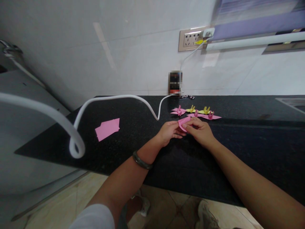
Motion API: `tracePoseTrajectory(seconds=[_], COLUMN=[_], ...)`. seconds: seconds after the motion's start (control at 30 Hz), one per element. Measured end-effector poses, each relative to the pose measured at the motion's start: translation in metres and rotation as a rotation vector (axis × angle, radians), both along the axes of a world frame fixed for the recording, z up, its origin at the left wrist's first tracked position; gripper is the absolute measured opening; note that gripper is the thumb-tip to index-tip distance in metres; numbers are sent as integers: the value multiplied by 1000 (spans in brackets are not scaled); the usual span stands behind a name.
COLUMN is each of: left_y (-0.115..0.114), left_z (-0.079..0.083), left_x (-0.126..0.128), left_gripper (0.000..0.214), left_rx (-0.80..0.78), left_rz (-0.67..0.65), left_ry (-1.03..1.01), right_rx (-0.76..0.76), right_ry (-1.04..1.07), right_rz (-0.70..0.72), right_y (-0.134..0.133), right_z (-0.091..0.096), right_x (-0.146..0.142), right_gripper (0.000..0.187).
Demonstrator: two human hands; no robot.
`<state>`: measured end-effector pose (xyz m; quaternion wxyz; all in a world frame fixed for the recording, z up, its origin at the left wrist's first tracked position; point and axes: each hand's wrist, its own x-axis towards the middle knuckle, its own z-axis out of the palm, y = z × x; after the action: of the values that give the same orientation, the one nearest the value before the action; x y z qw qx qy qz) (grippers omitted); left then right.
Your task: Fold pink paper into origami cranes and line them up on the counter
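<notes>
Between my two hands is a small sheet of pink paper (184, 123), bent over on itself. My left hand (169, 131) supports its left edge, thumb on top and the other fingers underneath. On the right side, my right hand (199, 130) pinches the paper between thumb and fingers. Just beyond my hands stand several folded paper cranes: pink ones (179, 110) and yellow ones (206, 110), close together in a cluster. A few flat pink paper sheets (107, 129) lie overlapping on the counter, well to the left.
The dark counter (133, 143) runs along a tiled wall. A thick white cable (128, 96) loops across the left side toward a pixelated device (175, 83) leaning on the wall. Above it is a socket (190, 38) with a charger. A sink edge (290, 103) shows far right.
</notes>
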<state>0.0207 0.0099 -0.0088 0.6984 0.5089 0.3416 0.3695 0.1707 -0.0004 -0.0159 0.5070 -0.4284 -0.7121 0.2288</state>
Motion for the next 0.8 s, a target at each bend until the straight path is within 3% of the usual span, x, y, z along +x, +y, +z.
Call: tracePoseTrajectory(seconds=[0.4,0.8], left_y=[1,-2], left_z=[-1,2], left_x=[0,0], left_gripper=[40,33], left_rx=[2,46], left_rz=[-4,49], left_ry=[-5,66], right_rx=[-37,-118], right_ry=[-24,-73], right_rz=[62,139], right_y=[-2,-3], right_z=[3,3], right_x=[0,0], right_gripper=[9,14])
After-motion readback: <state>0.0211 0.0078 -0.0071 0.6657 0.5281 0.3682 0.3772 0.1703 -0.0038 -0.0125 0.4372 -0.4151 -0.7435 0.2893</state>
